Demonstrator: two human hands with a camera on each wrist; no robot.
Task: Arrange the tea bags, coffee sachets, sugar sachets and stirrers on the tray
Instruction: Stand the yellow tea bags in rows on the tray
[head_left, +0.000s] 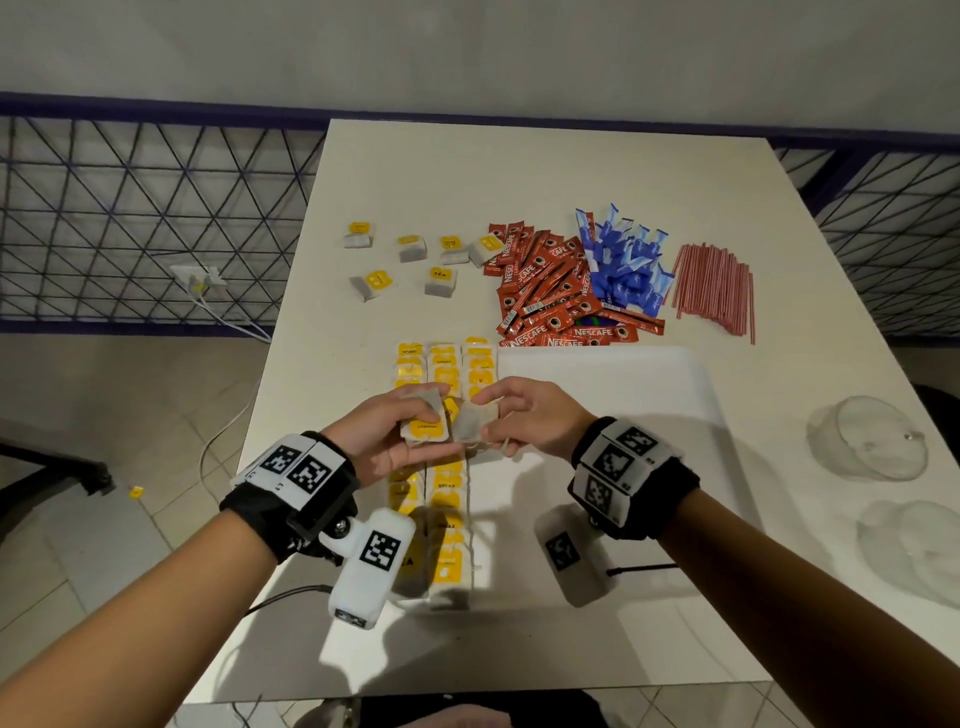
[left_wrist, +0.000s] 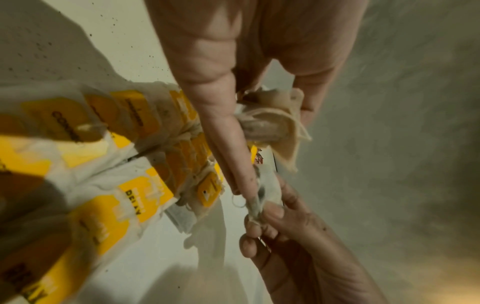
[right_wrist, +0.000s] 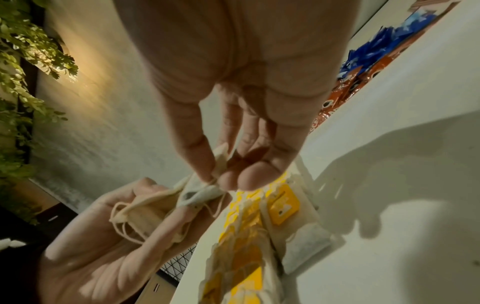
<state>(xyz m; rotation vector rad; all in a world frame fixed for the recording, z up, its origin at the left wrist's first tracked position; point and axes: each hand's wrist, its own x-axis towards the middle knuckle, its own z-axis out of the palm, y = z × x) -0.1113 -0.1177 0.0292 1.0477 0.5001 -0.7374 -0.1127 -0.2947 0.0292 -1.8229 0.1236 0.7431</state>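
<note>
My left hand (head_left: 423, 410) holds a small bunch of tea bags (head_left: 423, 430) with yellow tags, thumb on top, just above the tray (head_left: 597, 374). My right hand (head_left: 491, 415) pinches one grey tea bag (head_left: 470, 423) that touches the bunch. In the left wrist view the left fingers (left_wrist: 226, 127) clamp a crumpled bag (left_wrist: 272, 117). In the right wrist view thumb and fingers pinch the bag (right_wrist: 200, 193). Rows of tea bags (head_left: 441, 364) lie along the tray's left side. Coffee sachets (head_left: 545, 291), blue sugar sachets (head_left: 623, 260) and red stirrers (head_left: 714, 286) are heaped behind the tray.
Several loose tea bags (head_left: 405, 260) are scattered at the table's back left. Clear glass lids or bowls (head_left: 867, 436) sit at the right edge. A wire fence (head_left: 130, 218) and a cable on the floor lie left of the table. The tray's right half is bare.
</note>
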